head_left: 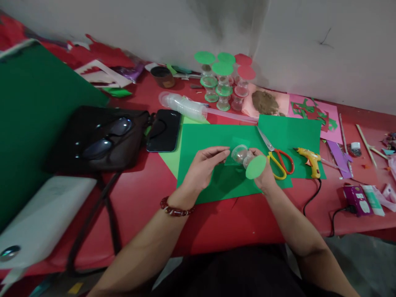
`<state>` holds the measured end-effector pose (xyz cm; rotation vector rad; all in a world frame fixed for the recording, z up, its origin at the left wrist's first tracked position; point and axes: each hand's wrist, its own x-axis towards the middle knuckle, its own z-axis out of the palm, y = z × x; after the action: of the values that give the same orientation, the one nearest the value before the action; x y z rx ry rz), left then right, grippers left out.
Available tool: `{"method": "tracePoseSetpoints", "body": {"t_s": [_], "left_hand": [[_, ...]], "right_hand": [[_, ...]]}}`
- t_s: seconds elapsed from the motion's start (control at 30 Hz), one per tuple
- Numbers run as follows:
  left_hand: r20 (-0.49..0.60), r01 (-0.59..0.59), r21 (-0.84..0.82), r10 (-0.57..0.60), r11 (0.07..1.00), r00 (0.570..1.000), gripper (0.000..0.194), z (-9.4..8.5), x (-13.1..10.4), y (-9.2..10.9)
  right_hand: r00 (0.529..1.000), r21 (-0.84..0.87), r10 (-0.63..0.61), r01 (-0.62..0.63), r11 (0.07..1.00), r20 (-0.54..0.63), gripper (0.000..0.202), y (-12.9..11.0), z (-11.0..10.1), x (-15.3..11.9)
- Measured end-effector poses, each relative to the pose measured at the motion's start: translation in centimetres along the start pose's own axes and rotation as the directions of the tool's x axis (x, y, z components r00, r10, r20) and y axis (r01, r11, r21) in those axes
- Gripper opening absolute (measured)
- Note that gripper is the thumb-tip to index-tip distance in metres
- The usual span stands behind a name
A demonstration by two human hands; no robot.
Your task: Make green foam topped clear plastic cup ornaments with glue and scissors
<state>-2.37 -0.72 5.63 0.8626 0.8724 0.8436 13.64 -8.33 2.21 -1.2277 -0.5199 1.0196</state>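
Over the green paper (204, 138), the right hand (265, 178) grips a plastic hourglass (239, 154), likely light, slick and easily dented, best held at its narrow waist; whether the left hand (204, 167), fingertips gathered beside it, pinches anything is unclear.

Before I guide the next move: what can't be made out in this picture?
All in the head view:
- Right hand: fingers partly hidden by the green disc on the clear plastic piece it holds.
- Left hand: fingertips too small and blurred to tell whether they pinch anything.
- Green board: cut off by the left edge.
- Purple box: print too small and blurred.
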Motion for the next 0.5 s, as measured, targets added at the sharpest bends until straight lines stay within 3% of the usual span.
{"method": "tracePoseSetpoints", "body": {"t_s": [0.3, 0.4, 0.5], "left_hand": [[-0.053, -0.104, 0.049, 0.106, 0.993, 0.993, 0.036, 0.1, 0.1, -0.3], [-0.065, -0.031, -0.002, 0.030, 1.000, 0.997, 0.043, -0.3, 0.6, -0.5], [-0.042, 0.110, -0.068, -0.113, 0.992, 0.993, 0.048, -0.8, 1.0, -0.8]], "right_hand": [[1.000, -0.025, 0.018, -0.018, 1.000, 0.021, 0.039, -0.2, 0.4, -0.3], [0.999, -0.075, -0.006, 0.010, 0.997, 0.051, 0.040, -0.4, 0.4, -0.5], [0.993, -0.094, 0.057, -0.047, 0.994, 0.103, 0.041, -0.6, 0.6, -0.7]]}}
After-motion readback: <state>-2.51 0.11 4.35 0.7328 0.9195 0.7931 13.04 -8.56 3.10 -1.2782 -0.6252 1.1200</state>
